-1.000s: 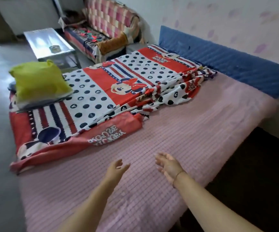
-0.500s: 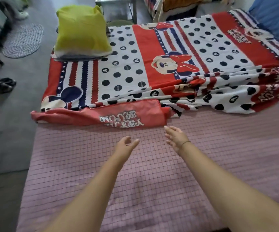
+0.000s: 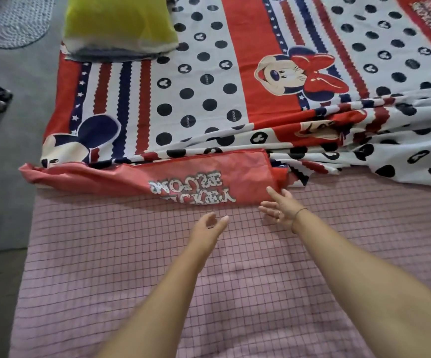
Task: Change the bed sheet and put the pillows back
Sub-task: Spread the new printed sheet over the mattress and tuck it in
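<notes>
Item: bed sheet, printed in red, white and navy with black dots. We record it spread flat over the far half of the bed. Its near portion is gathered in folds, with a red hem band turned back toward us. The bunched edge runs left to right across the bed, which we take as its long axis. The lettering on the band reads upside down from our side.

Item: pink checked mattress cover, bare across the near half.

Item: yellow-green pillow, lying on the sheet at the far left corner.

Item: left hand, fingers loosely extended, holding nothing, over the pink cover just short of the band.

Item: right hand, fingers spread, tips at the band's near right corner. We cannot tell whether they touch it.

Status, as we judge it: sheet half laid. Remaining: draw the gathered part over the near half, smooth it, set the pillow in place.
</notes>
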`<state>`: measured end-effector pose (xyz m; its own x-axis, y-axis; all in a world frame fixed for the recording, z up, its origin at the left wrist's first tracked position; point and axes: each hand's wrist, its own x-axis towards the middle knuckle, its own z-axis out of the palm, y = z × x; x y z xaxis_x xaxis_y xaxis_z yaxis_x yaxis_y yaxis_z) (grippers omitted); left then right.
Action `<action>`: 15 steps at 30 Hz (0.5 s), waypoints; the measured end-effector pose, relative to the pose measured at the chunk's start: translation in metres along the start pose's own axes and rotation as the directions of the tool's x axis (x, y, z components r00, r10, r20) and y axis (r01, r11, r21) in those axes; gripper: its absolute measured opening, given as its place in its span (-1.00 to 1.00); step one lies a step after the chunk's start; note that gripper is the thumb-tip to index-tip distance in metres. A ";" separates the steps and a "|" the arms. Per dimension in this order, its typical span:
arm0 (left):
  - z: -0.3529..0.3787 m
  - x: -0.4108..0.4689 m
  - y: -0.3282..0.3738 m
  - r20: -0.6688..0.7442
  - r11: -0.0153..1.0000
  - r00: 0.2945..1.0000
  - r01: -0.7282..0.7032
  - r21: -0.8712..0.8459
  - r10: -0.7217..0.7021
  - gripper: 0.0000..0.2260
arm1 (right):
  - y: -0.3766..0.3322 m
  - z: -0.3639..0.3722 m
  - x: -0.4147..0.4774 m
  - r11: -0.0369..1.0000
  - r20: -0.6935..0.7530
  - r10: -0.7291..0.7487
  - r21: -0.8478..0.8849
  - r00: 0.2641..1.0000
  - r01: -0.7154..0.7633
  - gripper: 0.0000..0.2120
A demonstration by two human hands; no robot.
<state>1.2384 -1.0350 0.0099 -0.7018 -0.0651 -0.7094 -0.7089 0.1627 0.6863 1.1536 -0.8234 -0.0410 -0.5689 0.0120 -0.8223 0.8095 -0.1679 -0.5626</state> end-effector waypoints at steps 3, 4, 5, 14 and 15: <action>0.006 0.011 0.000 0.024 0.998 0.999 0.034 -0.048 -0.033 -0.40 | 0.002 0.012 0.000 0.998 0.042 0.004 -0.057 0.999 -0.002 -0.35; 0.007 0.015 -0.001 0.039 0.995 0.997 0.062 -0.078 -0.059 -0.35 | 0.005 0.019 -0.007 0.997 0.094 0.001 -0.076 0.996 0.006 -0.41; 0.009 0.018 -0.001 0.064 0.989 0.993 0.104 -0.105 -0.098 -0.27 | 0.010 0.028 -0.016 0.996 0.174 -0.001 -0.084 0.985 0.016 -0.48; -0.009 0.012 -0.002 0.147 0.858 0.975 0.217 -0.465 -0.168 -0.55 | 0.069 0.064 -0.097 0.994 0.492 0.104 -0.039 0.864 -0.098 -0.35; -0.012 0.009 -0.004 0.064 0.858 0.982 0.187 -0.479 -0.179 -0.63 | 0.072 0.062 -0.101 0.994 0.489 0.113 -0.047 0.865 -0.103 -0.34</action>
<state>1.2339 -1.0482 0.0023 -0.5578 -0.0304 -0.8294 -0.7733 -0.3438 0.5327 1.2608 -0.8983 0.0070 -0.4715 -0.4903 -0.7330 0.8699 -0.1221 -0.4779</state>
